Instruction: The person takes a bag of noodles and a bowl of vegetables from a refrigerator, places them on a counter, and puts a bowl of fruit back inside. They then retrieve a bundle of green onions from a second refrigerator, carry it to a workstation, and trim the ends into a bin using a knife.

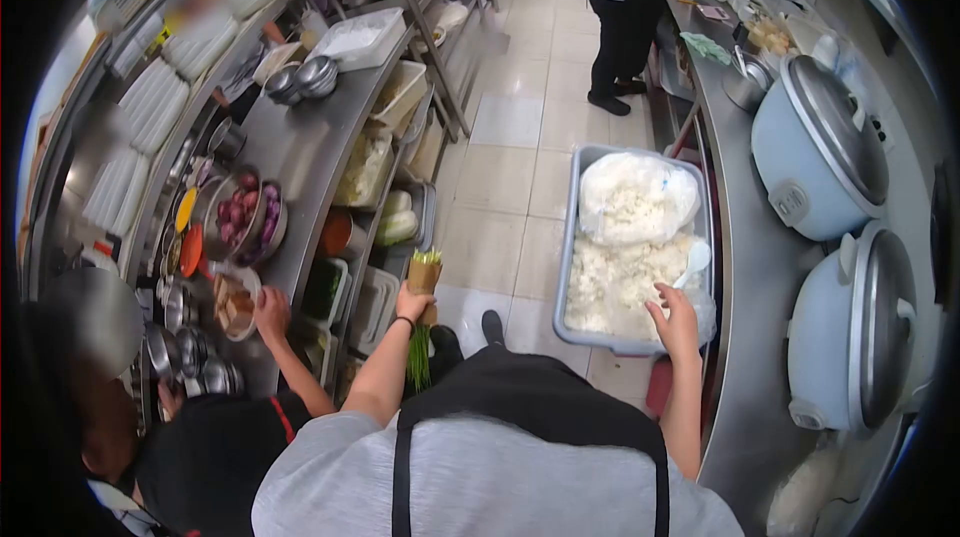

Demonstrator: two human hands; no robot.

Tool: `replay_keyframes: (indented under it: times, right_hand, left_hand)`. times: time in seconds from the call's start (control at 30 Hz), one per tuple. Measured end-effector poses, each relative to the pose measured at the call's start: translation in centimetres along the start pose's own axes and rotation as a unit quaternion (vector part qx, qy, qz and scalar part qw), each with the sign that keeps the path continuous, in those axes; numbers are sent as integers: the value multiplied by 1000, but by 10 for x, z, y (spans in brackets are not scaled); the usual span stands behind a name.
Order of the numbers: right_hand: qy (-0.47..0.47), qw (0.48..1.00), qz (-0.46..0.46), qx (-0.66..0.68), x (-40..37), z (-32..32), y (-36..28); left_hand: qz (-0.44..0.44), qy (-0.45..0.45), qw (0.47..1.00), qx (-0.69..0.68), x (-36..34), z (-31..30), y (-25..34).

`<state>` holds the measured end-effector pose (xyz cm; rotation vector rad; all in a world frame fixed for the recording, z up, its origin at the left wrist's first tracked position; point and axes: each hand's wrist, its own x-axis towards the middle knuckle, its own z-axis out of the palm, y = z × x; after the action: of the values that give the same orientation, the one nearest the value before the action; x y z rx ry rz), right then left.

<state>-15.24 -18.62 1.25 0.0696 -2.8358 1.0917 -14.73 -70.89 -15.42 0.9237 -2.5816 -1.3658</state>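
My left hand (411, 304) is closed around a bunch of thin green stalks (419, 357), banded in brown paper with pale tips upward; their exact kind I cannot make out. Over the front right part of a grey-blue tub (563, 277), my right hand (676, 319) is held with its fingers apart and nothing in them. White cooked rice (610, 287) fills the tub, and a clear plastic bag of rice (638, 199) lies at its far end. Just beyond my right fingertips rests a white rice scoop (695, 259) on the rice.
Two large rice cookers (790, 199) stand on the right steel counter (735, 307). At left, a co-worker's hand (270, 315) touches a food bowl (236, 303) near a bowl of red onions (240, 212). Another person (628, 27) stands ahead at right. Shelves below the left counter hold vegetables.
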Motion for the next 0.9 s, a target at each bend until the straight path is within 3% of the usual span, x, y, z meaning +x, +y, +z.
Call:
replay_keyframes:
  times: [0.2,0.43,0.5,0.67,0.77,0.9]
  right_hand:
    - [37,999,22,12,60,26,-19]
    - [56,998,38,20,182,76,-98]
    - [62,998,-17,26,210,90,-128]
    - [35,998,2,45,251,107,-175]
    - [22,999,19,32,273,115,-163]
    - [0,998,67,-13,307,114,-144]
  left_hand:
    - [-127,-54,972,189,80,-13,4]
    - [-116,-73,957,254,212,-29,31]
    - [-101,-118,950,271,258,-28,46]
    - [20,-138,969,206,344,-3,101]
    - [105,-149,975,126,366,19,161]
    - [150,-184,970,59,401,55,218]
